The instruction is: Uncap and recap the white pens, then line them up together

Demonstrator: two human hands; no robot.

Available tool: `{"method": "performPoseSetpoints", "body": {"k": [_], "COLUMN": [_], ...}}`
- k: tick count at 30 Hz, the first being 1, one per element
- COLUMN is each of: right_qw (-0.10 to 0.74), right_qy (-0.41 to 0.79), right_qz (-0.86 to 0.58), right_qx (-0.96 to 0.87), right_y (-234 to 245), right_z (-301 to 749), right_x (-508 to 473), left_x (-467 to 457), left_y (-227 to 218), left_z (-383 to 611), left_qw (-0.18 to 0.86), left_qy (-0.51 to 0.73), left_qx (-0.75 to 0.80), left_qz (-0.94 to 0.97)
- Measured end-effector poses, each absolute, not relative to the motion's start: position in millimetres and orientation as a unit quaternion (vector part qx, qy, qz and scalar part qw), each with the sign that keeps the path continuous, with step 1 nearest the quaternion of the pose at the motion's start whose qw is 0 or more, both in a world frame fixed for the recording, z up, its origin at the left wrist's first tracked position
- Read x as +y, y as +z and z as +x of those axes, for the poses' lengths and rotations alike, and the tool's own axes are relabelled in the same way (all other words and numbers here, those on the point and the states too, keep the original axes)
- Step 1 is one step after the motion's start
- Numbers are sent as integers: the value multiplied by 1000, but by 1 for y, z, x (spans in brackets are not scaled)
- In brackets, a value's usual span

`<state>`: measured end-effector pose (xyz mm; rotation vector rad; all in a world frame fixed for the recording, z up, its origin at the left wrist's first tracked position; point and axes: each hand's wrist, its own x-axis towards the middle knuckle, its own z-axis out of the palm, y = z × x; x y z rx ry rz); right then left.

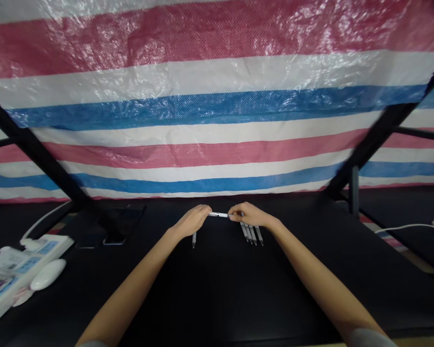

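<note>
Your left hand [191, 220] and your right hand [248, 215] are together at the middle of the black tabletop [217, 289], both closed on 1 slim white pen [219, 215], which lies level between them with its ends hidden by your fingers. Under your left hand, 1 grey pen [194, 239] lies with its tip toward you, its upper part covered. Under your right hand, a group of 4 grey pens [251, 233] fans out, tips toward you; more may be hidden beneath the palm. Current count: 1 pen in hand, 1 at left, at least 4 at right. I cannot tell whether the held pen is open or closed. To your left are a white power strip [25, 260], a white computer mouse [47, 274] and dark phones [125, 220]. A white cable [412, 225] runs at your right. A striped plastic tarp [217, 120] hangs ahead, behind black metal frame bars [36, 154].
</note>
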<state>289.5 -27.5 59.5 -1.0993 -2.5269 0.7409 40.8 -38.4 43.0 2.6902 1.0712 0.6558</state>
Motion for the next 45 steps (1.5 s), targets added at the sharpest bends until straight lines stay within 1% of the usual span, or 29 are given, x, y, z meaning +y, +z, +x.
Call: {"method": "performPoseSetpoints", "body": {"k": [3, 6, 14, 16, 23, 29, 35, 45], "right_qw": [147, 150, 152, 151, 133, 114, 113, 114], "right_qy": [253, 247, 250, 249, 245, 243, 231, 235], "right_qz": [-385, -383, -382, -382, -394, -396, -398, -405], "right_qx": [-875, -877, -877, -877, -876, -878, -881, -876], "right_y": [61, 62, 62, 61, 60, 62, 60, 59], "right_z": [289, 288, 288, 289, 290, 291, 296, 300], "right_x": [-28, -29, -29, -28, -27, -27, -25, -22], "left_x": [-41, -41, -34, -33, -29, -27, -26, -22], "left_y": [46, 45, 39, 40, 45, 53, 59, 64], "left_z": [41, 41, 39, 38, 30, 23, 15, 6], "left_qw": [125, 134, 42, 33, 87, 70, 53, 83], "left_qy": [214, 201, 216, 223, 190, 152, 134, 129], "left_qx": [374, 383, 365, 364, 364, 380, 402, 417], "left_qz": [894, 891, 905, 904, 907, 910, 904, 896]}}
